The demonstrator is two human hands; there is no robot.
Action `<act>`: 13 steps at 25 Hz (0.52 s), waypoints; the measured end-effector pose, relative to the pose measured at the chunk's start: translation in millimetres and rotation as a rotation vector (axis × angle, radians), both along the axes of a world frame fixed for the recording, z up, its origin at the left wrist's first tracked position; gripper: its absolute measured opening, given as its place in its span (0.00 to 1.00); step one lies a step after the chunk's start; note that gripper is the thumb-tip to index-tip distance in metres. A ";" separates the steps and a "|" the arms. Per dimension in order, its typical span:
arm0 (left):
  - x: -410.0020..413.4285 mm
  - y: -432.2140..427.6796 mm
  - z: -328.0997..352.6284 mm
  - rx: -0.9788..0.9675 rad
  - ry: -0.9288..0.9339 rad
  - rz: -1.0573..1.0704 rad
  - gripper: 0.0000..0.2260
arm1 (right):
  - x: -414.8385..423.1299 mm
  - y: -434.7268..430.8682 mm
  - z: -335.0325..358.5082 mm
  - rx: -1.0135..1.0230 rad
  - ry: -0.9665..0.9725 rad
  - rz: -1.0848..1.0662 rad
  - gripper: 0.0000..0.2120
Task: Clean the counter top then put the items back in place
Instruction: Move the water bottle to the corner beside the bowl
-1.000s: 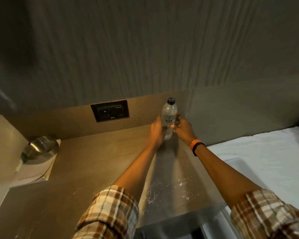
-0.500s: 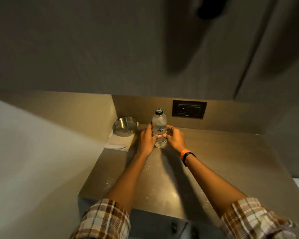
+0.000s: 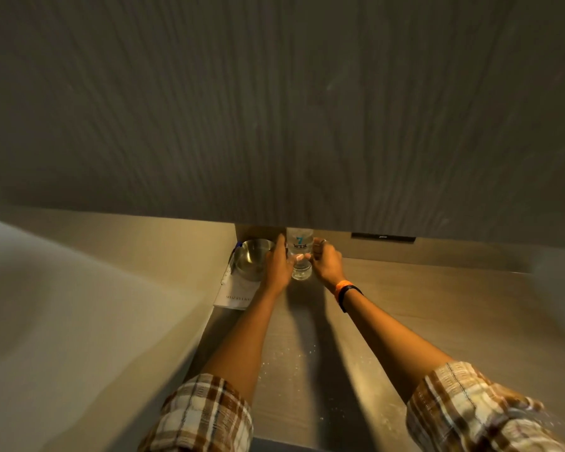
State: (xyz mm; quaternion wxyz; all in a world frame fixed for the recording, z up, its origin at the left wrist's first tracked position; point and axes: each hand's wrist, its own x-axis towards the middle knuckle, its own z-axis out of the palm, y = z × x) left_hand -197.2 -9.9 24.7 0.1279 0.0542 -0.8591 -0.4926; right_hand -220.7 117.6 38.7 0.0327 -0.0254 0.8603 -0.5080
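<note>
A clear water bottle (image 3: 300, 246) with a "WTR" label stands upright at the back of the counter top (image 3: 405, 321), its cap hidden behind the overhanging wall panel. My left hand (image 3: 278, 265) grips its left side and my right hand (image 3: 327, 262) grips its right side. The right wrist wears an orange and black band. White crumbs or powder (image 3: 294, 357) are scattered on the counter between my forearms.
A steel bowl (image 3: 253, 257) sits on a white booklet (image 3: 235, 295) at the back left corner, just left of my left hand. A dark wall socket (image 3: 383, 237) shows partly at the back right. A pale side wall rises on the left.
Both hands have carried the bottle leftward along the counter, from near the right corner to beside the steel bowl. The view has shifted, so the upper panel hides the bottle's cap.
</note>
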 end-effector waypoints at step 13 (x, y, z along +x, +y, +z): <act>89.1 96.2 -24.5 -0.561 0.031 -0.030 0.24 | 82.5 111.2 -21.1 0.541 0.232 -0.017 0.23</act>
